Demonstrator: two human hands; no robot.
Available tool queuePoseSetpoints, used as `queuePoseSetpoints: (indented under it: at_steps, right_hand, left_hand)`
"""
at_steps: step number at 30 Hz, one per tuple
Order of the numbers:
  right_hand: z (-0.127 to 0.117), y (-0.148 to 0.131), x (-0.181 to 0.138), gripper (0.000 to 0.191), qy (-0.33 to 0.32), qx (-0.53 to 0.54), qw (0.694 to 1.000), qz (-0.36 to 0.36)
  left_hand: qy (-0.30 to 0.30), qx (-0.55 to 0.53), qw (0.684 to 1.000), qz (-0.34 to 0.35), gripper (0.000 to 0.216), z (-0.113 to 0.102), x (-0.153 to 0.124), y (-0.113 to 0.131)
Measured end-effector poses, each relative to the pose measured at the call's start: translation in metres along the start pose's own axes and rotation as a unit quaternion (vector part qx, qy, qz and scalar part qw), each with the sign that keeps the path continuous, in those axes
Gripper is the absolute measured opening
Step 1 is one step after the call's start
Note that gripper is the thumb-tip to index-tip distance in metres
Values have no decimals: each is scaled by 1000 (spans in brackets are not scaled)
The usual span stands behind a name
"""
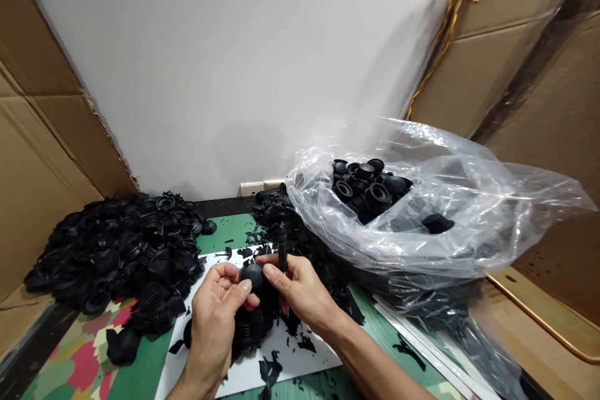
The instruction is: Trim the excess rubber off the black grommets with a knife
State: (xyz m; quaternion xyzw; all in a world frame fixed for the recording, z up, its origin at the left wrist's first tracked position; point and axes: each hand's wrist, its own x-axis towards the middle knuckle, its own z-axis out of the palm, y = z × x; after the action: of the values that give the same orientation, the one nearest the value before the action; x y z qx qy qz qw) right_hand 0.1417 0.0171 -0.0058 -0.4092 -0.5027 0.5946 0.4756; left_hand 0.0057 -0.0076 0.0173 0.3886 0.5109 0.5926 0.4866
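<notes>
My left hand [216, 312] is closed round a round black rubber part [252, 274], thumb and fingers pinching its domed top. My right hand [300, 290] touches the same part with its fingertips and grips a thin dark tool [282, 247] that stands upright above the fingers. Both hands are over a white sheet [281, 356] strewn with black rubber scraps, on a green patterned mat [140, 369].
A big heap of black ribbed rubber parts [122, 250] lies to the left. A clear plastic bag [422, 212] holding more of them sits to the right. Cardboard panels [42, 156] flank both sides, with a white wall behind.
</notes>
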Motion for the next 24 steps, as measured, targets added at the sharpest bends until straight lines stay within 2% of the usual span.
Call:
queuePoseSetpoints:
  at_steps: [5, 10, 14, 18, 21, 24]
  right_hand:
    - [4, 2, 1, 54, -32, 61, 998, 5]
    - [3, -1, 0, 55, -37, 124, 990, 54]
    - [1, -6, -4, 52, -91, 181, 974, 96]
    - [1, -8, -8, 49, -143, 225, 958, 105]
    - [4, -7, -8, 48, -133, 227, 961, 85]
    - [7, -3, -8, 45, -99, 235, 964, 72]
  left_hand:
    - [-46, 95, 992, 66, 19, -7, 6, 2]
    - [-57, 203, 968, 134, 16, -15, 9, -3]
    - [-39, 235, 958, 162, 16, -14, 9, -4]
    - [-33, 221, 946, 235, 5, -10, 8, -1]
    - [-44, 256, 923, 283, 12, -8, 6, 3]
    - [-46, 318, 887, 331, 13, -9, 3, 8]
